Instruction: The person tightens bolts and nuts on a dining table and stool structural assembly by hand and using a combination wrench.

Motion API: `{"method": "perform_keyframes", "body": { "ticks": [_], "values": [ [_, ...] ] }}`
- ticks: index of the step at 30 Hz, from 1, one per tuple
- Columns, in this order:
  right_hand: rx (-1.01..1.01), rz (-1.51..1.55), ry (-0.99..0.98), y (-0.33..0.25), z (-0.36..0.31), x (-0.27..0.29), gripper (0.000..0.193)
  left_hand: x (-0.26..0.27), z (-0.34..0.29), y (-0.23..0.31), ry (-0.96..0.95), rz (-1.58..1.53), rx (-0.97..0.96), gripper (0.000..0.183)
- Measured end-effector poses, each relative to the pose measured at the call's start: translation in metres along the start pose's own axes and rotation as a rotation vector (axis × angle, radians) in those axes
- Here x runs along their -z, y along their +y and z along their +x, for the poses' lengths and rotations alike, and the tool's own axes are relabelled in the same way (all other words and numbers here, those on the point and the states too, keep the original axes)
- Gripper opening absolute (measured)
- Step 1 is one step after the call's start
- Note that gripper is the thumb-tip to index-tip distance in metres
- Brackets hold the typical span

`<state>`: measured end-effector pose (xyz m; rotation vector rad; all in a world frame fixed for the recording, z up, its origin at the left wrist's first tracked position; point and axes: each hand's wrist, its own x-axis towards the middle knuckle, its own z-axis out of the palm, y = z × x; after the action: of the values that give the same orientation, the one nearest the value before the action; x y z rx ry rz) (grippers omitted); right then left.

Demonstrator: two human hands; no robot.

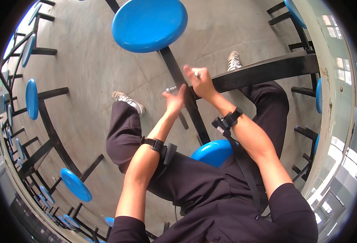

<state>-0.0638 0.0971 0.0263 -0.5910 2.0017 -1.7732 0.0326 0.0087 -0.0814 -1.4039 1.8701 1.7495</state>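
Observation:
Both of my hands meet at the joint of a black metal frame (171, 65) that carries round blue seats. My left hand (174, 100) is closed beside the upright bar, with small shiny silver metal pieces (171, 89) at its fingers; they look like bolts, but are too small to be sure. Just across the bar, my right hand (203, 84) is curled, one fingertip blurred by motion. A small silver glint shows at its fingers, and what it holds is hidden. One blue seat (150, 25) is beyond my hands; another blue seat (213, 152) is under me.
A thick black beam (267, 73) runs right from the joint, over my right leg. My left shoe (128, 102) and right shoe (234, 61) stand on the grey floor (85, 48) either side. More blue seats (31, 99) on black frames line the left; a pale-edged tabletop (328, 101) curves along the right.

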Motion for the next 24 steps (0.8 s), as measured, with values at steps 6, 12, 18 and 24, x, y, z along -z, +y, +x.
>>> {"method": "perform_keyframes", "body": {
  "ticks": [6,12,18,24],
  "values": [
    [-0.075,0.291,0.396,-0.02,0.075,0.043,0.052,-0.006,0.002,0.005,-0.013,-0.06,-0.019,0.09],
    [-0.32,0.344,0.293,0.006,0.083,0.013,0.05,0.0,0.006,0.0,0.043,0.018,-0.013,0.088],
    [-0.294,0.101,0.219,0.017,0.092,-0.021,0.05,0.002,0.002,0.004,0.011,-0.024,-0.037,0.091],
    [-0.435,-0.057,0.058,0.028,0.104,-0.035,0.046,-0.001,0.005,-0.002,0.027,-0.005,-0.014,0.092]
  ]
}}
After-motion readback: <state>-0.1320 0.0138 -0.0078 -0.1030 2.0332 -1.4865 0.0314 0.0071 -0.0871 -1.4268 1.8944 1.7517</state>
